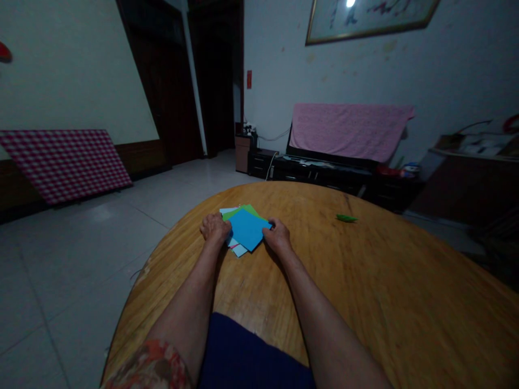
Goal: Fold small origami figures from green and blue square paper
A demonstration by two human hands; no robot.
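Note:
A blue sheet of paper (247, 229) lies turned like a diamond on top of a loose stack of coloured paper. Below it a green sheet (252, 209) and a pale sheet (239, 250) stick out at the edges, with a thin strip of pink. At the left side of the stack, my left hand (215, 227) has its fingers curled around the sheets' edge. My right hand (277, 235) pinches the right corner of the blue sheet between thumb and fingers. Further right on the table lies a small folded green piece (346, 218), apart from both hands.
The round wooden table (365, 292) fills the foreground, its curved edge falling off at the left. Beyond it stand a low black cabinet (300, 174) and a screen-shaped object under a pink cloth (348, 129). A checked pink panel (68, 165) leans at the left wall.

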